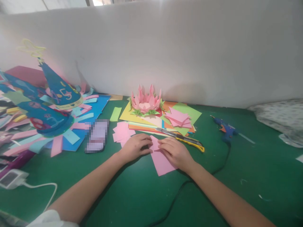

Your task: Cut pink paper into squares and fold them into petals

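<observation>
A sheet of pink paper (163,162) lies on the green table between my hands, its upper part partly hidden under my fingers. My left hand (136,146) has its curled fingertips at the paper's upper left edge. From the other side, my right hand (176,153) grips the same paper with its fingers bent over it. Beside my left hand is a loose pile of pink paper pieces (121,130). Just beyond my right hand, a yellow utility knife (189,142) rests along a stack of coloured paper (142,126).
A pink paper lotus (146,102) stands at the back, near more pink pieces (178,117). Blue cone hats (59,83) with paper strips crowd the left, beside a blurred phone (97,135). A blue glue gun (227,129) lies right, its black cord (181,190) crossing under my right arm.
</observation>
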### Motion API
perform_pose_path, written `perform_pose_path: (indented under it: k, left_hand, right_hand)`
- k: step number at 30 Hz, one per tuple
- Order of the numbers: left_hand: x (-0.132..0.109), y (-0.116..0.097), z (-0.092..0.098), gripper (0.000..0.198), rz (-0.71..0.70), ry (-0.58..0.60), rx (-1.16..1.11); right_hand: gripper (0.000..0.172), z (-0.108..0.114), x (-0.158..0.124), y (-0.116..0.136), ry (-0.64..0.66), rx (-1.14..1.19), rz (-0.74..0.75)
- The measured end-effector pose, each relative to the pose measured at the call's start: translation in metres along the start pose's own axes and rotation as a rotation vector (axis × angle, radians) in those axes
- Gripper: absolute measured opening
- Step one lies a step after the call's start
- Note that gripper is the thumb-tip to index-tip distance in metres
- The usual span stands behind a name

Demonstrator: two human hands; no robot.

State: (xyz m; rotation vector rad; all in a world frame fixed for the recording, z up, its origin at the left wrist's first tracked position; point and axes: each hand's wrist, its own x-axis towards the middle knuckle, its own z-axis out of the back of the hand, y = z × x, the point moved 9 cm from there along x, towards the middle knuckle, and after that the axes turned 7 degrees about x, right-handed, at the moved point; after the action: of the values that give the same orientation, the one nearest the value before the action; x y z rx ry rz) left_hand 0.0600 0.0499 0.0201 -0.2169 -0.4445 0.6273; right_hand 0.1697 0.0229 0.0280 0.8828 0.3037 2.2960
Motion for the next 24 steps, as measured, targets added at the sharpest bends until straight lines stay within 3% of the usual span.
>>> perform_pose_path:
  k: [10,14,21,24]
  left_hand:
    - [-0.008,0.027,0.001,0.054,0.281,-0.094,0.040]
    - [-0.009,0.029,0.002,0.052,0.335,-0.111,0.033]
    - [-0.001,0.016,0.004,0.018,0.180,-0.066,-0.028]
    - [0.001,0.010,0.002,0.020,0.066,-0.030,-0.012]
  right_hand:
    - [0.016,0.002,0.000,0.008,-0.016,-0.016,0.093]
    - [0.015,-0.002,0.000,0.014,0.042,0.052,0.138]
    - [0.020,-0.008,-0.001,0.020,0.109,0.053,0.192]
    - [0.021,-0.012,-0.002,0.016,0.145,0.058,0.153]
